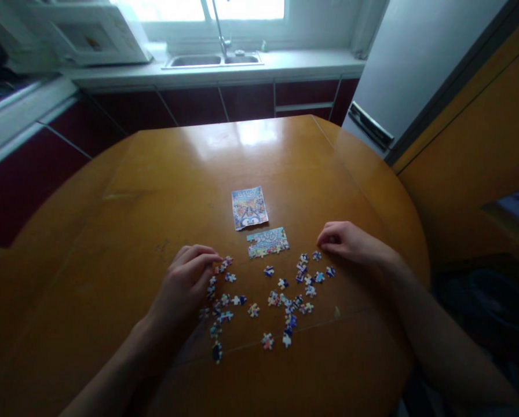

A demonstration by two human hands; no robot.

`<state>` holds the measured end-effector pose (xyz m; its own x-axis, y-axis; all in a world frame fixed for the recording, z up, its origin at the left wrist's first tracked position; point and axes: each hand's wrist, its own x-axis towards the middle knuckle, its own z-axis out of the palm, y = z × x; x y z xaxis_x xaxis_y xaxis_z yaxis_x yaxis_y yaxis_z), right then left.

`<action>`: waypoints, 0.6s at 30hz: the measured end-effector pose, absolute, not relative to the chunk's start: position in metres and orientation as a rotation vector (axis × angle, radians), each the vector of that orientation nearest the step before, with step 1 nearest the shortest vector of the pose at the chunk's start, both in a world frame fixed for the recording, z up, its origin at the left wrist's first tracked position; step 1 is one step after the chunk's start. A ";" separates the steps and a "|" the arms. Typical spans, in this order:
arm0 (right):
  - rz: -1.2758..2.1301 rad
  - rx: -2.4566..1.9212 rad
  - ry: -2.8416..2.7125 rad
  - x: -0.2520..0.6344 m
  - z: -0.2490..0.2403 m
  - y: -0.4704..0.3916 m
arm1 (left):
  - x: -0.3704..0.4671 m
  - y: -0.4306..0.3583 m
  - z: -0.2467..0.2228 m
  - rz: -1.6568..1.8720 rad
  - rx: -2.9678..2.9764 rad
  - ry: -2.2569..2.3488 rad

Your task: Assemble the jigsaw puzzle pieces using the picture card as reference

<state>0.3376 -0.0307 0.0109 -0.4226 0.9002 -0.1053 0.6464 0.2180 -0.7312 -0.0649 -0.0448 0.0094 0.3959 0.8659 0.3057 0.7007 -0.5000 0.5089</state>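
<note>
My left hand (192, 272) is at the left edge of the scattered jigsaw pieces, its fingers bent and drawn together. Its fingertips are on a small jigsaw piece (218, 269) beside other pieces. My right hand (340, 238) rests on the table with curled fingers; whether anything is between its fingertips is hidden. Just below it lies a loose blue-and-white piece (317, 255). Between the hands sits a joined section of the jigsaw (268, 242), its lower edge uneven. Behind that lies a colourful picture sheet (249, 207).
Several loose pieces (287, 304) spread over the near part of the wooden table (190, 191). Beyond the table are a counter with a double sink (196, 61), a white microwave-like box (92, 35) and a grey fridge (416, 63) at the right.
</note>
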 end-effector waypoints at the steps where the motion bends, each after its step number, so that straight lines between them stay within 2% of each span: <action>1: 1.055 -1.427 -2.161 0.337 0.012 -0.032 | -0.065 -0.045 0.010 0.784 2.357 1.369; 6: 1.143 -1.407 -2.169 0.331 0.019 -0.037 | -0.065 -0.045 0.009 0.784 2.360 1.359; 12: 1.080 -1.333 -2.264 0.323 0.024 -0.044 | -0.066 -0.045 0.006 0.747 2.352 1.347; 18: 1.075 -1.391 -1.993 0.313 0.021 -0.043 | -0.066 -0.046 0.006 0.755 2.361 1.331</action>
